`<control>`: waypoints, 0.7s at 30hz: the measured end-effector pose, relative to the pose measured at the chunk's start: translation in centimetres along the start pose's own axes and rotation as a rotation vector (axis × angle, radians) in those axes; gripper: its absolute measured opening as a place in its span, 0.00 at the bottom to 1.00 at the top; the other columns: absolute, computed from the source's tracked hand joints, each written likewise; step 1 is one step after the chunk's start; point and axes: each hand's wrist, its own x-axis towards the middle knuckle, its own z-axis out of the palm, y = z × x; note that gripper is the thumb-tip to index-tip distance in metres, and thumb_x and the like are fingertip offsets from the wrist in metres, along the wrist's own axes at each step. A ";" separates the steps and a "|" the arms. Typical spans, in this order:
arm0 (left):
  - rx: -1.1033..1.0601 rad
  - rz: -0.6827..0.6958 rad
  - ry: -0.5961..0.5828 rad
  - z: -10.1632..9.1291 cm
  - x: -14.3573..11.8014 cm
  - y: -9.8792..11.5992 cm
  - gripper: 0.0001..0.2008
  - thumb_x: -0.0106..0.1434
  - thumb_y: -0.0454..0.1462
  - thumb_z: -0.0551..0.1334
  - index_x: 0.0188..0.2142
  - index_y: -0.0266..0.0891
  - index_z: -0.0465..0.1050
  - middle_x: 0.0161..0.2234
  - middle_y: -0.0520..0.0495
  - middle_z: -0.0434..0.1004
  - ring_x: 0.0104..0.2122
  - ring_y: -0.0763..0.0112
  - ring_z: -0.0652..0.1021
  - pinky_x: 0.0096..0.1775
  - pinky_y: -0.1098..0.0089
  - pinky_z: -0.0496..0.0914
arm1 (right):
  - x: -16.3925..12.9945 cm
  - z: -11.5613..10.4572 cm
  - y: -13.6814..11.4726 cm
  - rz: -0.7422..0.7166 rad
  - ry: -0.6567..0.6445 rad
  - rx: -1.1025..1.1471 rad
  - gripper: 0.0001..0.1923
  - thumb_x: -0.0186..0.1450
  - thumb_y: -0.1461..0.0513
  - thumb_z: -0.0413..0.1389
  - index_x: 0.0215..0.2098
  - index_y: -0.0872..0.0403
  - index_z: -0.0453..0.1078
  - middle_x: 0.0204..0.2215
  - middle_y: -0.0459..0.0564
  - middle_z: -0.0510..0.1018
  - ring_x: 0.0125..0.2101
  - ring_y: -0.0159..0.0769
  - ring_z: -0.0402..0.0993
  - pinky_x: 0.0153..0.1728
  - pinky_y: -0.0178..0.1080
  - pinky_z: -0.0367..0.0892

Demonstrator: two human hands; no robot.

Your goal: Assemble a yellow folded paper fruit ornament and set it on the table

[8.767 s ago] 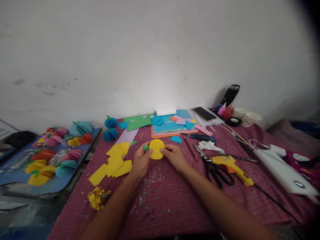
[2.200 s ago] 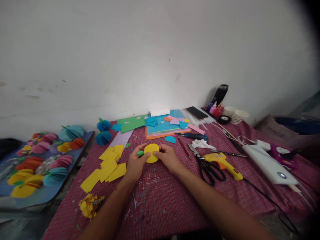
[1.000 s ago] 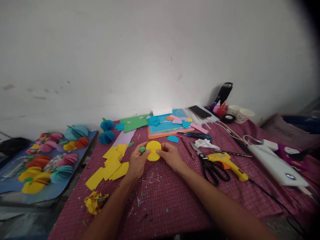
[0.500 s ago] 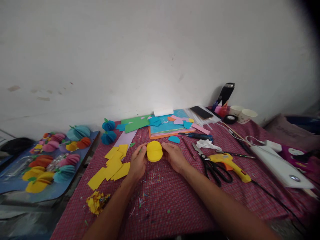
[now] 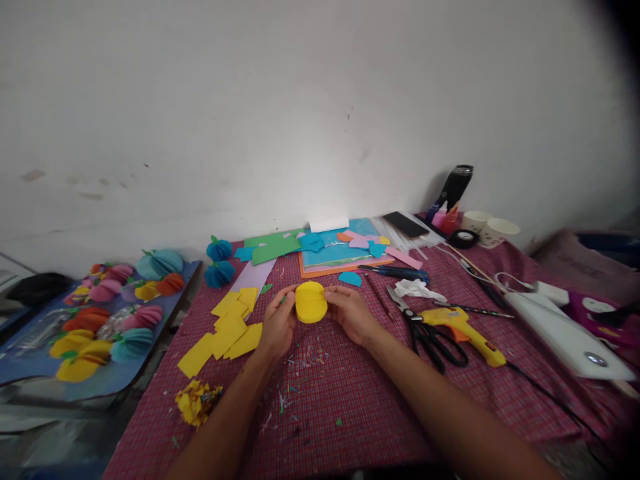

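Between my two hands is a round yellow paper piece (image 5: pixel 311 304) with a crease across its middle, held above the red checked cloth. My left hand (image 5: pixel 280 319) pinches its left edge, thumb toward me. On the opposite edge, the fingers of my right hand (image 5: pixel 350 312) are closed on the paper. Yellow paper rectangles (image 5: pixel 227 339) lie in a loose pile left of my left hand. A crumpled yellow paper ball (image 5: pixel 196 401) rests beside my left forearm. Black-handled scissors (image 5: pixel 431 339) and a yellow glue gun (image 5: pixel 465 328) lie to the right.
Blue paper pumpkins (image 5: pixel 219 261) stand at the back left. More coloured paper pumpkins sit on a blue board (image 5: pixel 170 313) at the left. Coloured sheets (image 5: pixel 345 263), a utility knife (image 5: pixel 395 272), a phone (image 5: pixel 406 225), paper cups (image 5: pixel 499 231) and a black bottle (image 5: pixel 457 185) are farther back.
The whole view has shifted slightly, so everything appears a little farther right. Both hands keep their hold on the yellow paper piece, with almost no other movement.
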 end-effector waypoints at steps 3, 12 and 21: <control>0.001 -0.009 -0.007 0.0 -0.1 0.1 0.18 0.59 0.43 0.68 0.45 0.36 0.74 0.45 0.40 0.80 0.45 0.60 0.80 0.48 0.61 0.72 | 0.0 0.0 0.0 0.003 0.014 -0.001 0.12 0.51 0.59 0.68 0.31 0.55 0.75 0.31 0.48 0.81 0.30 0.35 0.76 0.33 0.37 0.71; 0.007 -0.025 -0.042 0.0 -0.3 0.2 0.18 0.57 0.39 0.69 0.46 0.36 0.74 0.45 0.41 0.80 0.44 0.62 0.80 0.46 0.64 0.72 | 0.0 0.0 -0.2 0.001 0.001 -0.038 0.10 0.49 0.63 0.65 0.31 0.56 0.76 0.30 0.49 0.81 0.28 0.34 0.76 0.33 0.37 0.70; 0.020 -0.006 -0.099 -0.2 -0.3 0.2 0.18 0.58 0.39 0.68 0.48 0.37 0.74 0.46 0.41 0.80 0.45 0.61 0.79 0.45 0.65 0.72 | 0.1 -0.1 -0.2 -0.003 0.005 -0.011 0.09 0.49 0.65 0.65 0.30 0.55 0.76 0.29 0.47 0.80 0.29 0.33 0.74 0.31 0.36 0.69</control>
